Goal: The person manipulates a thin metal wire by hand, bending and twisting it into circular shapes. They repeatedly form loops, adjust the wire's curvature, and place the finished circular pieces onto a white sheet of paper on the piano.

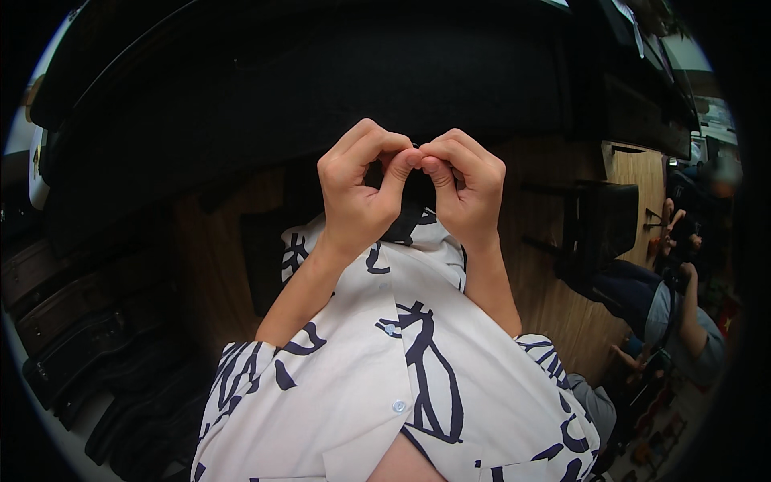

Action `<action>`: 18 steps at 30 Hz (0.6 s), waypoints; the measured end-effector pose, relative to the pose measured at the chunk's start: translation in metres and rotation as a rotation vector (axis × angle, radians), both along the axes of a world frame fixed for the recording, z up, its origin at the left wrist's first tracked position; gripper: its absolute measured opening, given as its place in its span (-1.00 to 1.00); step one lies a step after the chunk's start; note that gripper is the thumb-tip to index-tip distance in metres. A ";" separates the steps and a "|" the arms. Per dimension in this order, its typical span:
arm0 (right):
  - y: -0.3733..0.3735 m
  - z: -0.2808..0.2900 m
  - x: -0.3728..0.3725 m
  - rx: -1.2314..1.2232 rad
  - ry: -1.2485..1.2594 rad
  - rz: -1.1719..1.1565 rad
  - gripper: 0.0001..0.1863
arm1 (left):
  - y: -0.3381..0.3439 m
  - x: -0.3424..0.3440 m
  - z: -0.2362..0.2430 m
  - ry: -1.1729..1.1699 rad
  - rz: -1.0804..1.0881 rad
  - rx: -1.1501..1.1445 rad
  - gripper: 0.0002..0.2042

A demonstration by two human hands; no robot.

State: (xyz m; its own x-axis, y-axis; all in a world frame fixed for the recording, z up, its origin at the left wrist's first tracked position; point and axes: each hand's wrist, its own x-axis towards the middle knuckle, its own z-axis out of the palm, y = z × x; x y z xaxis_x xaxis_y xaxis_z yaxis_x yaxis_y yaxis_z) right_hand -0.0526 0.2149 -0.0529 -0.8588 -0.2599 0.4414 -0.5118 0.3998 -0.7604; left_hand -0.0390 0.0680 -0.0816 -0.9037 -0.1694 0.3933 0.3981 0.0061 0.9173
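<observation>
My left hand (358,181) and my right hand (472,183) are raised in front of my chest, fingertips meeting in the middle. Each is closed in a pinch, thumb against curled index finger. A tiny dark bit shows where the fingertips meet, too small to name. The fingers hide whatever else may be between them. Below the hands is my white short-sleeved shirt (337,386) with dark blue line patterns.
A large black surface (385,72) spans the area beyond my hands. On the right are a dark chair (610,217), wooden floor (562,305) and several people, one in a grey top (691,337). Several dark cases (80,353) lie at the left.
</observation>
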 end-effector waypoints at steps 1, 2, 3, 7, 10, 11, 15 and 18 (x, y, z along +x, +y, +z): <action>0.002 -0.001 -0.001 -0.036 -0.056 0.041 -0.93 | 0.000 0.001 0.001 -0.029 -0.020 0.039 -0.92; 0.007 -0.001 0.000 -0.103 -0.218 0.107 -0.90 | -0.001 0.002 0.003 -0.057 -0.039 0.077 -0.92; 0.013 0.001 0.000 -0.170 -0.380 0.173 -0.86 | -0.001 0.003 0.003 -0.086 -0.058 0.116 -0.92; 0.019 -0.006 -0.002 -0.554 -0.774 0.364 -0.74 | -0.002 0.005 0.000 -0.139 -0.178 0.208 -0.88; 0.018 -0.010 -0.003 -0.804 -0.891 0.402 -0.73 | 0.000 0.005 0.002 -0.160 -0.190 0.255 -0.87; 0.018 -0.011 -0.004 -0.853 -0.915 0.396 -0.73 | 0.001 0.005 0.002 -0.148 -0.183 0.265 -0.86; 0.017 -0.011 -0.005 -0.955 -0.923 0.385 -0.74 | -0.006 0.003 -0.007 -0.044 -0.239 0.087 -0.85; 0.018 -0.009 -0.004 -0.824 -0.837 0.294 -0.75 | -0.006 0.001 -0.013 -0.055 -0.248 0.012 -0.81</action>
State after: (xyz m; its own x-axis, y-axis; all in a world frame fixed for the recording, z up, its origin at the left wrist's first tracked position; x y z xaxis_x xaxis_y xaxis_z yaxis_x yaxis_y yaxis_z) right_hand -0.0570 0.2328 -0.0621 -0.9132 -0.3957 -0.0973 0.2701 -0.4091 -0.8716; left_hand -0.0376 0.0623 -0.0946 -0.9381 0.0560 0.3419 0.3357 -0.0971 0.9370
